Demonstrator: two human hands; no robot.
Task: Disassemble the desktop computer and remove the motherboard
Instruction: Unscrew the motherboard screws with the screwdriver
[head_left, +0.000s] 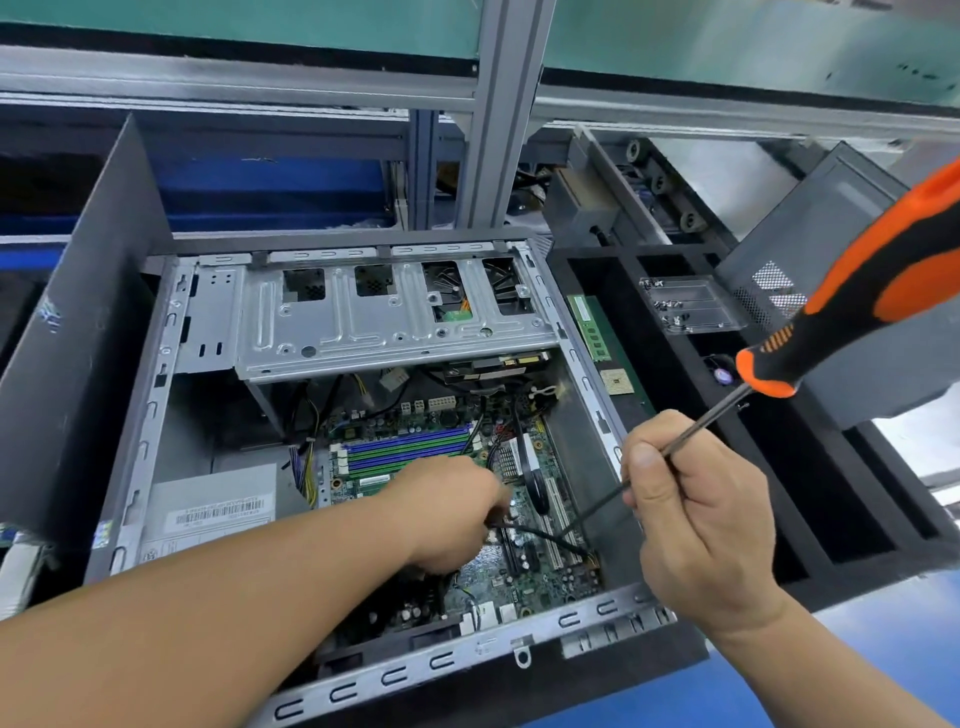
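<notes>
An open desktop computer case (156, 395) lies on its side, with the green motherboard (535, 571) in its bottom. Blue and green memory slots (410, 447) run across the board's far part. My left hand (452, 514) reaches into the case over the middle of the board and pinches a black cable (545, 540) that runs right. My right hand (696, 519) grips the metal shaft of a screwdriver with an orange and black handle (857, 291); its tip points down toward the white expansion slots (558, 514). A silver drive cage (374, 322) spans the far end.
A silver power supply (218, 509) with a barcode label fills the case's left side. To the right stands a black divided tray (810, 514) holding a memory stick (589, 327), a processor chip (618, 384) and a clear screw box (691, 306). A detached side panel (78, 332) leans at left.
</notes>
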